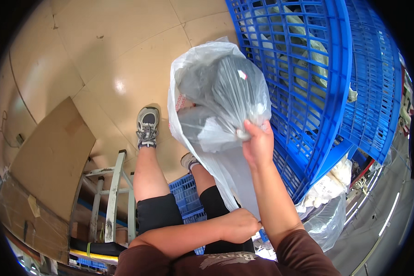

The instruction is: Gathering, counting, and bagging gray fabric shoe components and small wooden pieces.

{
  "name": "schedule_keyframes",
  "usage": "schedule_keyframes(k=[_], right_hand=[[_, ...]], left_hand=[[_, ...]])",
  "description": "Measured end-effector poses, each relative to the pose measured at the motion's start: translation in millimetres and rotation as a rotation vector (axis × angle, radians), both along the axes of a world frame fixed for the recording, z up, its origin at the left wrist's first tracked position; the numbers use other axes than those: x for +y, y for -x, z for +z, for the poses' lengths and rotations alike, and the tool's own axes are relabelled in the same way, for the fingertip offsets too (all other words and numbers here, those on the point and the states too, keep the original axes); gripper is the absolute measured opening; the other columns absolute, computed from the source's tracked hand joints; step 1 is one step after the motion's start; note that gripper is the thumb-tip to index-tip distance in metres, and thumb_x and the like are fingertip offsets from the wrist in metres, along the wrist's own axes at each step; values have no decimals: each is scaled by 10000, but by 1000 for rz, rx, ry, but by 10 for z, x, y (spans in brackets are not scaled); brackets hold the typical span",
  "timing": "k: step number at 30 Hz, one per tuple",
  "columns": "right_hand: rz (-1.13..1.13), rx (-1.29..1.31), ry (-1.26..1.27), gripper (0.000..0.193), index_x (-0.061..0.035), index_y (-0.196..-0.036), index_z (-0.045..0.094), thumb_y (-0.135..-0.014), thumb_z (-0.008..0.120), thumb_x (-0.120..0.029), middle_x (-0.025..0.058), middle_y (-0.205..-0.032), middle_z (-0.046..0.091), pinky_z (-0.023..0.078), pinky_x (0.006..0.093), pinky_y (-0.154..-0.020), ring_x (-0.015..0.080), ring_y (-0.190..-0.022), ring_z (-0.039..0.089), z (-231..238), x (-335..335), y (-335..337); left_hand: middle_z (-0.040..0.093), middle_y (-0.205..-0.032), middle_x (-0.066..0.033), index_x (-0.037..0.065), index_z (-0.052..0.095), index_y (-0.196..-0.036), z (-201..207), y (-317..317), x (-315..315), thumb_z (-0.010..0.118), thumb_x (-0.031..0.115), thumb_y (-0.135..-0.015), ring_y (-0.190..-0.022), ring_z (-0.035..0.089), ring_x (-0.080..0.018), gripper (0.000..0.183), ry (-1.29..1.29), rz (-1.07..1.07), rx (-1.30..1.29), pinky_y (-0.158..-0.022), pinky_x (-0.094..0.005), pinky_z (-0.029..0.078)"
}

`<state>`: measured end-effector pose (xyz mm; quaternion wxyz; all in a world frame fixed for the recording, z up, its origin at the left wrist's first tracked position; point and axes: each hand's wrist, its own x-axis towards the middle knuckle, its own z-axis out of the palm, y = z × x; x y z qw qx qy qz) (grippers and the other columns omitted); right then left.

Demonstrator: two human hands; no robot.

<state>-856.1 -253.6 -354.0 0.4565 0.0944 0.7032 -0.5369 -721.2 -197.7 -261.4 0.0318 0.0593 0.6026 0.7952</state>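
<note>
My right hand [258, 142] is closed round the gathered neck of a clear plastic bag [234, 87] with dark grey contents. That bag lies within the mouth of a larger whitish plastic bag [174, 110], which hangs wide in front of my legs. Low against my body, my left hand [239, 225] makes a fist where the lower edge of the larger bag comes down. It seems to grip that edge, though its fingertips are hidden.
Blue plastic crates [331, 92] stand close on the right, one with clear bags inside. Below them are white bundles [329, 186]. To the left are a metal stepladder [112, 198] and a large cardboard sheet [50, 156]. Between my legs sits a blue crate [185, 195].
</note>
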Motion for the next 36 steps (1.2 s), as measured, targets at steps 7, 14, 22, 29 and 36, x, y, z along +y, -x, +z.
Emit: schedule_keyframes(k=[7,14,22,29,36], right_hand=[[1011,503,-362,359,-2,-1090,504,-765,645,-56,124,-959,633,466,327,-781,248,-888,617,53,558,78],[1036,492,-411,390,2,-1086,498,-733,653,-63,226,-978,600,455,406,-790,398,-945,563,-347,333,144],[957,535,-313,333,-16,-1073,519,-761,630,-54,186,-966,616,468,354,-779,342,-923,595,-349,655,-259],[1185,494,-302,345,-20,-1021,484,-697,600,11,179,-966,506,471,433,-714,381,-876,551,-299,519,-477],[1285,496,-336,571,-49,-1214,443,-726,675,-234,193,-1192,477,456,443,-818,407,-953,541,-44,384,-732]], left_hand=[[542,-667,-139,3,518,-789,-123,-69,-470,610,186,-768,-650,554,-348,206,-40,285,-139,-610,-436,431],[577,-847,-119,33,617,-855,-656,-77,-871,607,207,-807,-778,569,-278,181,-122,572,-283,-704,-361,461],[565,-799,-95,15,559,-835,-2733,316,-2155,558,352,-857,-756,524,-202,338,-337,902,-1241,-703,-369,414],[534,-1118,-143,12,511,-1101,-1952,942,-2411,382,263,-944,-994,500,-293,323,-1446,894,-341,-919,-497,381],[374,-1297,-240,-62,309,-1295,-567,-88,-2043,461,155,-905,-1278,279,-349,471,-1450,1246,-374,-1084,-491,192]])
